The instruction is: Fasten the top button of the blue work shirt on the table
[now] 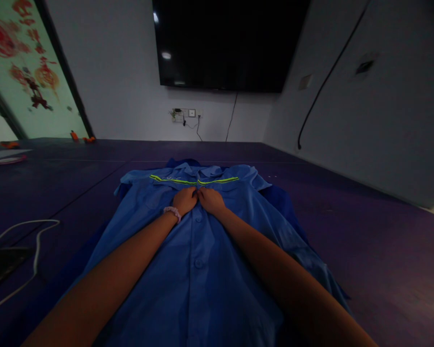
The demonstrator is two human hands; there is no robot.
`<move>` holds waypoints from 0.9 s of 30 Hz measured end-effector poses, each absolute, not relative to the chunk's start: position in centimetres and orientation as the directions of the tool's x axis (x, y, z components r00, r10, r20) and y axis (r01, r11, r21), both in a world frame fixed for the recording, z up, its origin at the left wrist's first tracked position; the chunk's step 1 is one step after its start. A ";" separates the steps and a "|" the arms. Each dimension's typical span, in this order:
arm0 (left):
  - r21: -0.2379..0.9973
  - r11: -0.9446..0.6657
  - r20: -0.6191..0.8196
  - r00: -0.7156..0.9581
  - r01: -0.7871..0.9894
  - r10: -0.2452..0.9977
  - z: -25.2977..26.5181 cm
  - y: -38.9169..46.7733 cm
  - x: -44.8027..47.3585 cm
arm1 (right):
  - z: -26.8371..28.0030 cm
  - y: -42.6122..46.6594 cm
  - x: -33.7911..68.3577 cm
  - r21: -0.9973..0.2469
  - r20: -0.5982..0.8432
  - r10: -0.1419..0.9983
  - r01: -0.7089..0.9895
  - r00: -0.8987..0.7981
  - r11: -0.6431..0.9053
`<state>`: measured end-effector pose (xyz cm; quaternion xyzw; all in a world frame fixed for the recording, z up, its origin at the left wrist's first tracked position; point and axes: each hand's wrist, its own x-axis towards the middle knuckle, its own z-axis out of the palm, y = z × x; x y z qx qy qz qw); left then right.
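Observation:
A blue short-sleeved shirt (166, 279) lies front up before me, its collar pointing away. Yellow-green stripes cross its chest. Both hands meet at the front placket, just under the stripes. My left hand (184, 200), with a pink scrunchie (172, 212) at the wrist, has its fingers closed on the shirt front. Pressed close beside it, my right hand (211, 199) also pinches the placket. Whatever button sits between the fingertips is hidden. Lower down, two buttons (198, 263) show along the placket. Darker blue cloth (280, 200) peeks out from under the shirt.
The shirt rests on a dark purple surface (365, 241). At left lie a dark flat device (5, 265) and a white cable (38, 246). Small orange objects (88, 140) stand near the glass panel. A large black screen (231, 43) hangs on the wall above sockets (186, 114).

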<state>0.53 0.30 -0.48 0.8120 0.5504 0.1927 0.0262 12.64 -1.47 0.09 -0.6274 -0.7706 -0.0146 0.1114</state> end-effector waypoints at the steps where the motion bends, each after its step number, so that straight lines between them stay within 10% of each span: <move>1: 0.255 -0.393 0.285 0.319 0.884 0.904 -0.5 0.3 0.5 | 0.1 -1.5 12.6 -0.117 0.190 0.963 0.970 -0.189 0.213; 27: 0.253 -0.404 0.301 0.325 0.879 0.896 -0.6 0.4 0.6 | 0.1 -1.5 12.6 -0.119 0.186 0.967 0.973 -0.176 0.200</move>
